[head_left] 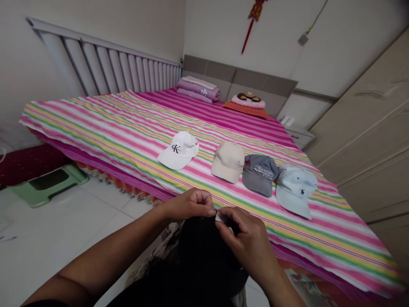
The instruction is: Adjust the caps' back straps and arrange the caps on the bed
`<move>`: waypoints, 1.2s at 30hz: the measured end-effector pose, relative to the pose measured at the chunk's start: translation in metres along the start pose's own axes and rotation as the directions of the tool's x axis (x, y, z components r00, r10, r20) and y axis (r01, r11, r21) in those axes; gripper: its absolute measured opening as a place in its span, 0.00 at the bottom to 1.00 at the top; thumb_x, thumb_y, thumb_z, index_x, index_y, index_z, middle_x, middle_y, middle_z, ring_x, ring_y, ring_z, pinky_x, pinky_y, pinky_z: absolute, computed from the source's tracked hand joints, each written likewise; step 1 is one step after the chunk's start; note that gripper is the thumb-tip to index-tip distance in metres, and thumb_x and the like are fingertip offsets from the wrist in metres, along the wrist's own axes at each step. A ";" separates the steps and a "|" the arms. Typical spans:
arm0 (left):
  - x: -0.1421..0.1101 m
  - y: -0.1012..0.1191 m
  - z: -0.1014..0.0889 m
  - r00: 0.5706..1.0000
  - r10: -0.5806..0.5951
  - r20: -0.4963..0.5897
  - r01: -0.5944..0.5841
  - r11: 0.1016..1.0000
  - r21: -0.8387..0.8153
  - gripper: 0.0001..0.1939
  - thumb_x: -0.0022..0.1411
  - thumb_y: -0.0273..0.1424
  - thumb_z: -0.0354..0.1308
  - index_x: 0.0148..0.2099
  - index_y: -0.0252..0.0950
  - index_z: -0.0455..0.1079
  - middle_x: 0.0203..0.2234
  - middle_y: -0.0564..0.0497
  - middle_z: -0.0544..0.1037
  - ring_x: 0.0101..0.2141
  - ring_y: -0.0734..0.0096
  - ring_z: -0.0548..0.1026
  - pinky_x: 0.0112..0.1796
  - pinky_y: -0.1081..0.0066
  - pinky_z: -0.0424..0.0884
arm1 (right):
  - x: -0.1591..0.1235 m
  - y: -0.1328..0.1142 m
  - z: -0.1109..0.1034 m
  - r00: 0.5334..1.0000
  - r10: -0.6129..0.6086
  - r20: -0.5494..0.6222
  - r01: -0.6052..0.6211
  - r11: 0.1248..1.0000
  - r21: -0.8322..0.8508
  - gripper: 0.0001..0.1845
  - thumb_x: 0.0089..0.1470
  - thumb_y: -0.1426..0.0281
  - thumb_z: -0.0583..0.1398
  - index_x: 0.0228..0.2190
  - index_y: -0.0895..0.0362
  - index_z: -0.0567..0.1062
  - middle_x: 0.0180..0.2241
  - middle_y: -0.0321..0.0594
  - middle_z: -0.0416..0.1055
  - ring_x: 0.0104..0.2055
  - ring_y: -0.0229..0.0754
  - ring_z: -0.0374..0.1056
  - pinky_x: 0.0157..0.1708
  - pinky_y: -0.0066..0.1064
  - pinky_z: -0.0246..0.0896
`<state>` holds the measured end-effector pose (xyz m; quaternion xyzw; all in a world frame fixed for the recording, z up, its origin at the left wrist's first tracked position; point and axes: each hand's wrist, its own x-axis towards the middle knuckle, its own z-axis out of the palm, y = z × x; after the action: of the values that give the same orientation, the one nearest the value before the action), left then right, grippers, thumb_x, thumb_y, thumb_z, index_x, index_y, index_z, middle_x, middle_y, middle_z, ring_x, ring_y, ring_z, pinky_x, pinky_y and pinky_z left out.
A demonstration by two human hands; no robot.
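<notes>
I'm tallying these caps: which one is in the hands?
The black cap, held by the left hand and right hand; the white cap, beige cap, grey cap and pale blue cap lie on the striped bedspread.

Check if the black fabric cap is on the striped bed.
Off the bed: left hand and right hand hold the cap in front.

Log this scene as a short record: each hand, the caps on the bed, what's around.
Left hand: pinching the edge of the black cap
Right hand: pinching the same edge, at a small white piece
On bed, left to right: white cap, beige cap, gray cap, pale blue cap
Cover: striped sheet
Far end: folded purple bedding
Floor: green stool
</notes>
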<state>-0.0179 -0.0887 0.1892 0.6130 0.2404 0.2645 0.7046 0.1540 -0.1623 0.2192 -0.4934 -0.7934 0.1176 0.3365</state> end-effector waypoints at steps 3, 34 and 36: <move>0.000 -0.001 0.000 1.000 0.010 0.008 -0.010 1.000 -0.013 0.15 0.48 0.37 0.61 0.25 0.32 0.60 0.19 0.57 0.61 0.23 0.81 0.57 0.24 0.77 0.50 | 0.001 0.000 -0.001 1.000 0.015 0.012 -0.015 1.000 0.002 0.04 0.48 0.72 0.58 0.31 0.55 0.70 0.27 0.38 0.72 0.28 0.40 0.67 0.28 0.29 0.59; 0.008 0.004 -0.002 0.969 -0.245 0.017 0.236 0.906 -0.350 0.13 0.39 0.33 0.65 0.25 0.28 0.69 0.16 0.55 0.68 0.16 0.83 0.62 0.20 0.79 0.54 | 0.007 0.030 -0.002 0.812 0.248 0.529 -0.577 0.482 0.659 0.17 0.50 0.58 0.56 0.21 0.59 0.66 0.14 0.32 0.61 0.17 0.31 0.53 0.18 0.24 0.46; 0.010 0.003 -0.002 0.971 -0.237 0.035 0.233 0.900 -0.368 0.13 0.39 0.33 0.65 0.25 0.29 0.69 0.15 0.55 0.68 0.16 0.83 0.62 0.19 0.79 0.54 | 0.007 0.031 0.000 0.809 0.283 0.515 -0.587 0.414 0.696 0.15 0.48 0.60 0.58 0.20 0.59 0.66 0.11 0.29 0.58 0.14 0.29 0.49 0.16 0.23 0.41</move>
<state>-0.0125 -0.0802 0.1920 0.4347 0.2623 0.2212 0.8327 0.1733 -0.1410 0.2063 -0.4382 -0.5233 0.6403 0.3523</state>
